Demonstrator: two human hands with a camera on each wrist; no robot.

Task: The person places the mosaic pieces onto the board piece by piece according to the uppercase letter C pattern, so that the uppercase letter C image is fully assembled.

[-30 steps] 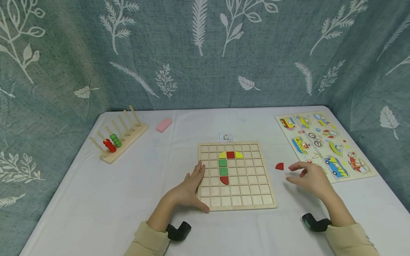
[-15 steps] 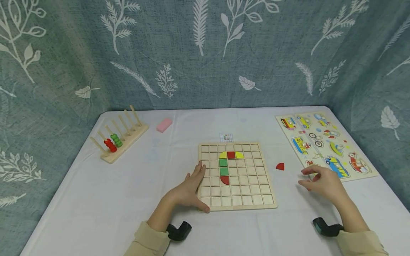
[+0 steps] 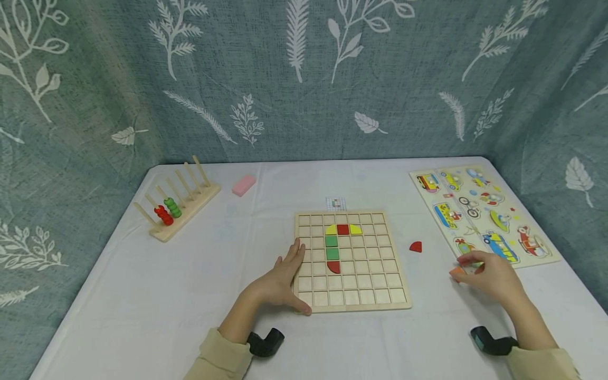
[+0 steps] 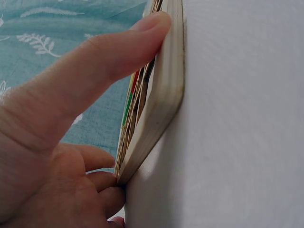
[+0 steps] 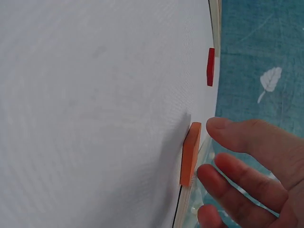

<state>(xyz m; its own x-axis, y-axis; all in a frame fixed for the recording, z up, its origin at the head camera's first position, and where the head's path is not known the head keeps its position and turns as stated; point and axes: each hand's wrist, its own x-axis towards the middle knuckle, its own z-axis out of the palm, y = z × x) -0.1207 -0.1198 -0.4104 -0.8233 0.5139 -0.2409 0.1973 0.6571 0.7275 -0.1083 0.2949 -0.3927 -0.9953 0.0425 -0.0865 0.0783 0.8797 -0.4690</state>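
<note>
A wooden grid board [image 3: 394, 295] lies in the middle of the white table. It holds yellow, red and green pieces [image 3: 332, 248] in a hook shape. My left hand [image 3: 280, 279] rests flat against the board's left edge [image 4: 161, 95], thumb along the rim and fingers straight. My right hand [image 3: 489, 274] hovers to the right of the board, fingers loosely bent around a small orange piece [image 3: 455, 272]. In the right wrist view the thumb and fingertips [image 5: 223, 126] stand just off the orange piece [image 5: 190, 153] without gripping it. A red quarter-round piece [image 3: 415, 247] lies loose further back.
A vehicle peg puzzle [image 3: 480, 214] lies at the right, just behind my right hand. At the left stand a peg rack with red and green rings [image 3: 176, 203] and a pink block [image 3: 243, 185]. A small card [image 3: 335, 203] lies behind the board. A leaf-print curtain surrounds the table.
My right hand has drawn back and to the right, away from the red quarter-round piece, and now sits over the orange piece. The left hand has stayed on the board's edge.
</note>
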